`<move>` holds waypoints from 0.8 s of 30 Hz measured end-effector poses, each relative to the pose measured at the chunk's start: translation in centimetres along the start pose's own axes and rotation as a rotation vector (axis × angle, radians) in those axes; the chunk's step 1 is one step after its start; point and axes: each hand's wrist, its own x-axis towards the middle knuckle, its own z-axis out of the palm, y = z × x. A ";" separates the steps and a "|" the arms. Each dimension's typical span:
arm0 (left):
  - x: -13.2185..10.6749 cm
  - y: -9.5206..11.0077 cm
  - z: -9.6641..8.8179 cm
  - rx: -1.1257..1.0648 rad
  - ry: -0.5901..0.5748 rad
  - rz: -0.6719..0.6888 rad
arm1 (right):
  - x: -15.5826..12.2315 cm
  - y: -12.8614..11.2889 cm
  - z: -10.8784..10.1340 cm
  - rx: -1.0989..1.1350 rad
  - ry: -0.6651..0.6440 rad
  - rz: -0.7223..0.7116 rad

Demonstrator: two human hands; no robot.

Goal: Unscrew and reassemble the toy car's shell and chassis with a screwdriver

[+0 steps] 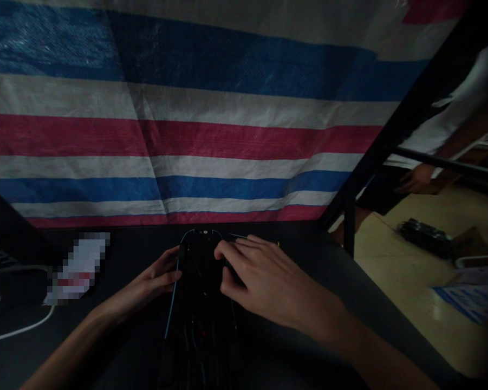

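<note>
A dark device (201,281) with a rounded far end lies on the dark tabletop (117,254), near the middle of its near edge, with its length running away from the person. The light is too dim to tell what kind of device it is; thin wires run along its inside, and a thin blue wire (171,303) follows its left side.

The left hand (156,279) is at the left flank of the device, fingers curled against its edge and touching the blue wire there. Whether it truly grips the edge or only steadies it cannot be told.

The right hand (255,276) lies over the right upper part of the device, palm down, fingers bent with the fingertips pressed on the dark surface near the rounded end; the thumb is tucked under toward the body of the device. It appears to hold the device from that side.

Toward the left edge of the tabletop lies a small card or label (79,268), blurred out, and a white cable (20,327) loops by it. A striped tarpaulin (187,135) in blue, white and red hangs behind the far edge. To the right, beyond a black frame (351,227), another person (450,124) stands on a pale floor (394,271).
</note>
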 end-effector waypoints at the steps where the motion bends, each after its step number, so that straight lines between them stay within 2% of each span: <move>1: 0.0 0.0 0.0 0.002 0.005 -0.004 | 0.0 0.2 -0.1 0.024 0.000 -0.043; 4: 0.0 0.0 0.1 0.002 0.013 -0.011 | 0.2 0.6 -0.2 0.019 -0.040 -0.131; 8: 0.0 0.0 0.1 -0.004 0.006 0.004 | 0.1 0.3 -0.1 -0.088 -0.087 -0.023; 11: 0.1 -0.1 0.0 0.014 0.004 0.005 | -0.3 0.1 -0.3 -0.042 -0.066 0.021; 14: 0.2 -0.3 -0.2 0.027 0.008 0.016 | -0.6 0.5 -0.5 0.034 -0.063 -0.062; 16: 0.3 -0.4 -0.3 0.030 0.015 0.018 | -0.6 0.8 -0.5 0.003 -0.102 -0.099; 20: 0.2 -0.4 -0.3 0.036 0.036 -0.005 | -0.4 1.0 -0.4 -0.149 -0.152 -0.018; 24: 0.1 -0.1 0.0 0.032 0.027 -0.010 | -0.5 1.1 -1.1 -0.021 -0.113 0.029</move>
